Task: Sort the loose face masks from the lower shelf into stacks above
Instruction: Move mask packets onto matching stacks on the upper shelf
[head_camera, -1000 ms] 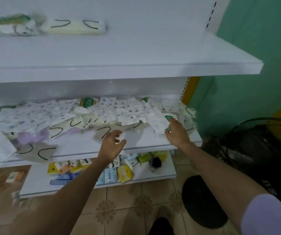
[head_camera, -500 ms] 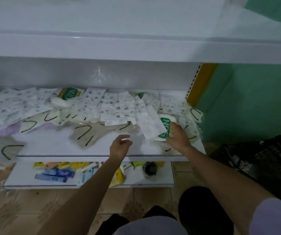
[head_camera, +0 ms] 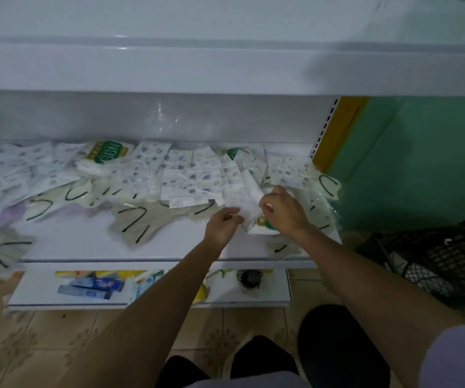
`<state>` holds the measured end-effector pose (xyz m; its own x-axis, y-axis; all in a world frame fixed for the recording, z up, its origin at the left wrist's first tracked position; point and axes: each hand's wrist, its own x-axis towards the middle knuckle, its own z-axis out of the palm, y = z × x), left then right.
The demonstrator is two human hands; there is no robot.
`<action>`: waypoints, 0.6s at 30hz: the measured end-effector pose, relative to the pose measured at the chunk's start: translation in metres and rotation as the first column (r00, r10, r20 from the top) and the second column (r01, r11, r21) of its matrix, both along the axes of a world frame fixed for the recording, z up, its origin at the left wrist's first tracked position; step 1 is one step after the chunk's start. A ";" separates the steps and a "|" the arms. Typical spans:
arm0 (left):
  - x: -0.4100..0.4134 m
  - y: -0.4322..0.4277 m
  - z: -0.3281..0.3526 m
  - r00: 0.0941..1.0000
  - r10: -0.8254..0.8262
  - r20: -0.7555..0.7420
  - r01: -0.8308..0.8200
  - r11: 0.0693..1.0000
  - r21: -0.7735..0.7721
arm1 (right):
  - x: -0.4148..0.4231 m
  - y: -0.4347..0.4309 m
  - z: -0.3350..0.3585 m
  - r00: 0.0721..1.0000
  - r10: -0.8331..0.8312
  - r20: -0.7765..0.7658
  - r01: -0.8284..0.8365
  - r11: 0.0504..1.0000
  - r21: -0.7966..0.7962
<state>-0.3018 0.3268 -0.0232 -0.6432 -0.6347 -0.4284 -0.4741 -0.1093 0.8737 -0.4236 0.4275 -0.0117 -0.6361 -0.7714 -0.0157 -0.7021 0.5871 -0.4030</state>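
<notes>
Two hands are out in front of me, both at the right end of the lower shelf (head_camera: 85, 245). My left hand (head_camera: 221, 226) and my right hand (head_camera: 284, 211) are close together, almost touching. Between them is one white mask (head_camera: 242, 191) in a clear wrap. The fingers (head_camera: 232, 213) of my left hand are curled and pinch its near end. The fingers of my right hand are curled too and pinch its right side. The white mask lies tilted, with its far end on top of other masks. Under my right hand is a packet with a green label (head_camera: 263, 228), near the front edge of the lower shelf.

Lots of printed masks (head_camera: 189, 177) with small blue spots lie in a messy row along the back of the lower shelf, from the left end to the right end. In front of them lie cream masks (head_camera: 133, 222) with black ear loops, some at the front left corner and some at the right end. A green packet (head_camera: 108, 155) sits at the back, left of the middle.

The shelf above (head_camera: 225, 68) is white, and I see only its front edge and a bit of its top. The bottom shelf (head_camera: 43, 299) holds blue boxes (head_camera: 94, 285) and a small black round thing (head_camera: 249, 277). A black basket (head_camera: 436, 256) stands on the floor to the right.
</notes>
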 end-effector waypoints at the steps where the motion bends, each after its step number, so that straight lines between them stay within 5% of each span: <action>1: 0.002 -0.003 0.006 1.000 0.004 -0.003 -0.004 0.999 -0.036 | -0.001 -0.001 0.008 1.000 0.012 -0.013 -0.012 1.000 0.001; 10: 0.023 -0.035 0.071 0.996 -0.027 -0.086 0.001 0.956 -0.292 | 0.025 -0.012 0.063 0.991 0.087 0.102 -0.097 0.991 0.089; 18: 0.055 -0.080 0.093 0.976 -0.217 0.011 0.180 0.777 -0.604 | 0.077 -0.024 0.078 0.941 -0.204 0.270 0.268 0.937 -0.226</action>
<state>-0.2470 0.2466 0.0701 -0.7941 -0.6067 0.0345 -0.3756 0.5347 0.7570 -0.3466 0.4035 0.0659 -0.8019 -0.5973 -0.0122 -0.4198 0.5779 -0.6998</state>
